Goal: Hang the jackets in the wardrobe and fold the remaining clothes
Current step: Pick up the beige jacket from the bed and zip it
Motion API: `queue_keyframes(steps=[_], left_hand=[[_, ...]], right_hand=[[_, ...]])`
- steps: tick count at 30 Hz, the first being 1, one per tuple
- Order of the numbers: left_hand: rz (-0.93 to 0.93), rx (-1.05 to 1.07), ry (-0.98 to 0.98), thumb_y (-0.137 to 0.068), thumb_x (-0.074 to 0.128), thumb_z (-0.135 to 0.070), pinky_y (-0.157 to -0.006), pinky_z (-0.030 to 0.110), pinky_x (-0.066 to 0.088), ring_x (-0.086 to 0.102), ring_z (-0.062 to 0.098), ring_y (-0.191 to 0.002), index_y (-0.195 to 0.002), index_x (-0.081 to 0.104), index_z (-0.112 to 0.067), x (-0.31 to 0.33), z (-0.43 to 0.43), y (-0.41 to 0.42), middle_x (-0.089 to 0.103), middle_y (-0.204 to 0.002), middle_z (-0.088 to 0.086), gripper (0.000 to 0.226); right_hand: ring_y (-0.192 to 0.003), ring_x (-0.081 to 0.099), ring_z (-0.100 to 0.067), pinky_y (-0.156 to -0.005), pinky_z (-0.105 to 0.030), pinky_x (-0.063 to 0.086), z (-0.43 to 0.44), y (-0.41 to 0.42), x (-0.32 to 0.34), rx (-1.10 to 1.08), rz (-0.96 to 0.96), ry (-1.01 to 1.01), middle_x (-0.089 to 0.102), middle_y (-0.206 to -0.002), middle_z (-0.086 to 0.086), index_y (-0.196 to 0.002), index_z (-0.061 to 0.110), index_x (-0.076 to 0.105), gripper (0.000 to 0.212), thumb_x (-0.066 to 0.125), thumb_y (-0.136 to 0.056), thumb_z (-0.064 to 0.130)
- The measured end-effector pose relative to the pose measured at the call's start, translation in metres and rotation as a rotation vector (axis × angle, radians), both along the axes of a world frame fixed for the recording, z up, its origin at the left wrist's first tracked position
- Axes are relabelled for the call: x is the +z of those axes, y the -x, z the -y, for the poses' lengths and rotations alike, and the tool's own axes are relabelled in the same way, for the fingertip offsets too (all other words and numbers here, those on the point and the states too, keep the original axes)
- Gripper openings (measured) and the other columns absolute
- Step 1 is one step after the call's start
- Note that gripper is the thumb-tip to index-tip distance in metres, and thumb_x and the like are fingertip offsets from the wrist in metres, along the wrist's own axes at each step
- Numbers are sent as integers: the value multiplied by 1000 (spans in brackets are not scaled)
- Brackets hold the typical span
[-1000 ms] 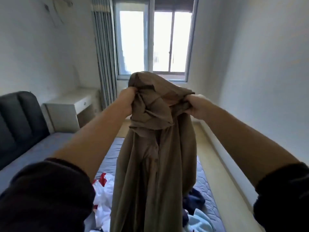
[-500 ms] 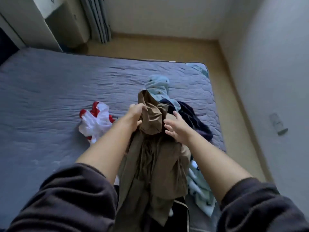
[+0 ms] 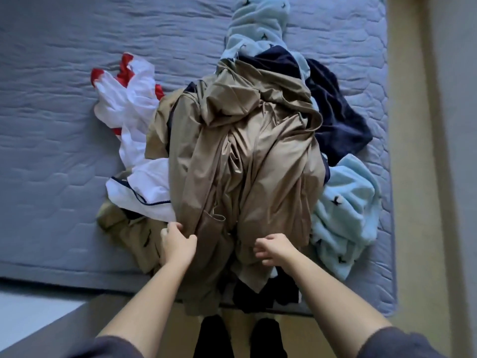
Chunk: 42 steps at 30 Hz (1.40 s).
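Now both arms reach down: left hand (image 3: 178,245) pinches the tan jacket (image 3: 253,151); right hand (image 3: 275,246) (grip loosely curled) holds nothing.

Mattress (image 3: 64,125): clothes pile on right half, reaching near edge. Jacket (image 3: 253,156) on top, centre, hem hanging over near edge. Zipped garment (image 3: 144,182) left of jacket, partly under it. Fleece garment (image 3: 343,210) behind and right of jacket. Towelling garment (image 3: 338,125) on fleece, right of jacket. Left hand (image 3: 178,242) pinches jacket's near left edge. Right hand (image 3: 273,248) just right of it at hem, grip unclear. Floor (image 3: 407,177) right of mattress.
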<state>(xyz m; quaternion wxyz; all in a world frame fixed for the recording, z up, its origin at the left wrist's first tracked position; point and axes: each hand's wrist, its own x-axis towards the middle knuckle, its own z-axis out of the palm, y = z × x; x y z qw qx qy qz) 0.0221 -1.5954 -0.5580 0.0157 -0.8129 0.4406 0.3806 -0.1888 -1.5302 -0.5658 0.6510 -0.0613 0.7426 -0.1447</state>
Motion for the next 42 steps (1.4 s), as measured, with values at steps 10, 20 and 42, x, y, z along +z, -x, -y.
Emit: queue_keyframes(steps=[10, 20, 42], left_hand=[[210, -262, -146, -89, 54, -26, -70, 35, 46, 53, 29, -88, -96, 55, -13, -41, -37, -35, 55, -108, 10, 15], [-94, -252, -439, -89, 49, -23, -73, 32, 51, 62, 33, -94, -95, 60, -9, -29, -91, -43, 65, -102, 15, 19], [182, -1087, 51, -81, 48, 4, -55, 34, 34, 59, 24, -83, -131, 38, -13, 47, -169, 29, 39, -114, 6, 53]], right_hand=[[-66, 56, -13, -49, -24, 42, 9, -56, -41, -801, 105, -85, 59, -78, -4, -95, 11, 58, 12, 66, -87, 13], [-71, 69, -14, -60, -24, 53, -44, -40, -12, -731, 218, 278, 73, -73, -2, -91, 10, 61, 10, 54, -95, 15], [-46, 42, -13, -54, -29, 32, -78, -14, 35, 72, 309, 197, 45, -49, 2, -75, 13, 63, 33, 58, -63, 44]])
